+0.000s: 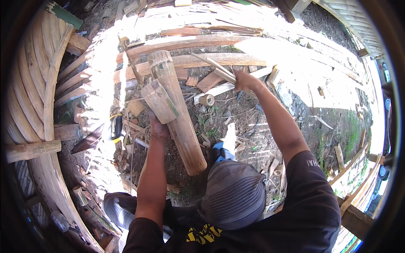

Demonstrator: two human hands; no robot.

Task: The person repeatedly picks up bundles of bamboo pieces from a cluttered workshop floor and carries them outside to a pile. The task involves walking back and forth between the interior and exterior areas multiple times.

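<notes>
My left hand [158, 127] grips the near end of a short, wide split bamboo piece [159, 100], its fingers mostly hidden beneath. The piece leans over a long round bamboo log [182, 122] that lies slantwise on the ground in front of me. Out to the right, my right hand [247, 82] is closed around a few thin bamboo strips [221, 71], which point up and to the left. A short hollow bamboo ring [206, 99] rests on the ground between the two hands.
To the left lies a handsaw with a yellow and black handle [116, 127]. Long wooden beams [185, 42] cross the ground ahead. Curved bamboo slats [36, 80] stand at the far left. Offcuts litter the dirt near my blue footwear [223, 152].
</notes>
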